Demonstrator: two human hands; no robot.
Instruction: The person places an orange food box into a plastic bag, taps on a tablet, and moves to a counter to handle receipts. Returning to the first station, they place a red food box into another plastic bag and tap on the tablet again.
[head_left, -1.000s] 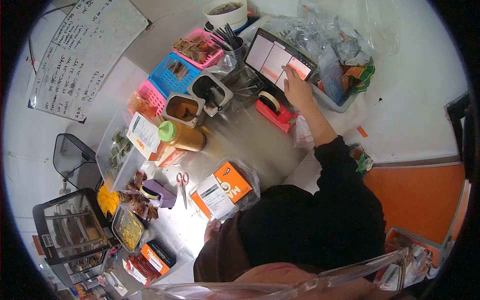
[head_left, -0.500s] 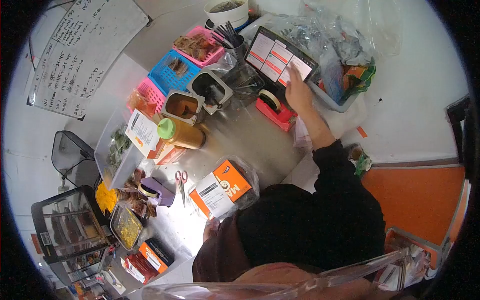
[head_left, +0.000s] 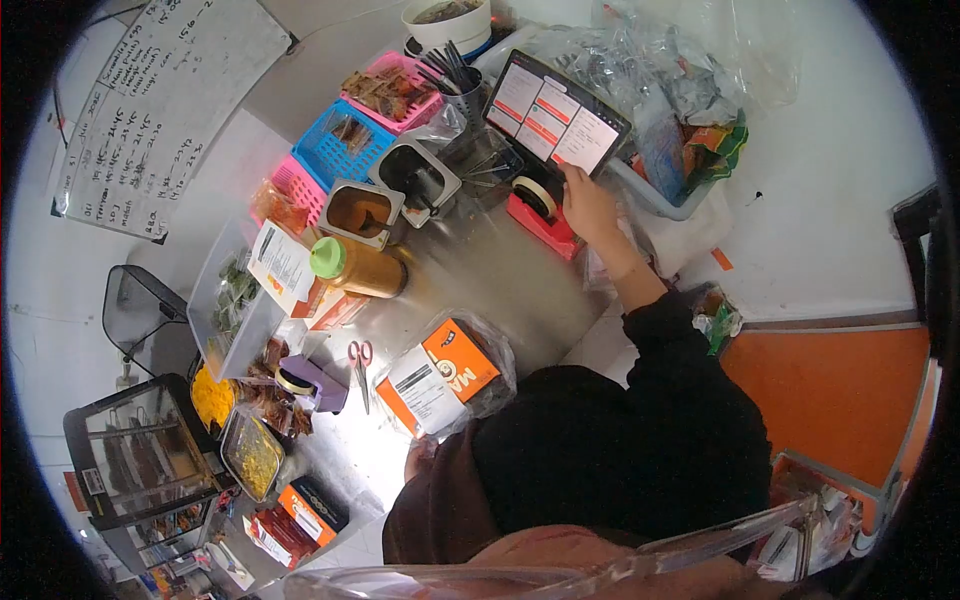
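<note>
My right hand (head_left: 590, 208) is at the lower edge of a tablet (head_left: 552, 112) that stands upright with white and red panels on its screen. The index finger reaches out to the screen's bottom, and the hand holds nothing. Only a small part of my left hand (head_left: 419, 456) shows beside my dark sleeve; its fingers are hidden. Close to it lies an orange box (head_left: 462, 362) with a printed white label, in clear plastic wrap. Pink-handled scissors (head_left: 360, 366) rest left of the box. A red tape dispenser (head_left: 543, 226) sits just below the tablet.
A green-capped sauce bottle (head_left: 357, 268), two metal tubs (head_left: 362, 212) and blue and pink baskets (head_left: 345, 145) line the back of the steel counter (head_left: 490, 290). A purple tape dispenser (head_left: 322, 384) is at left. A bin of plastic bags (head_left: 665, 190) stands right of the tablet.
My right hand has moved down and slightly left, from over the tablet's lower right screen to its bottom edge. The view has shifted slightly. The box and scissors lie as before.
</note>
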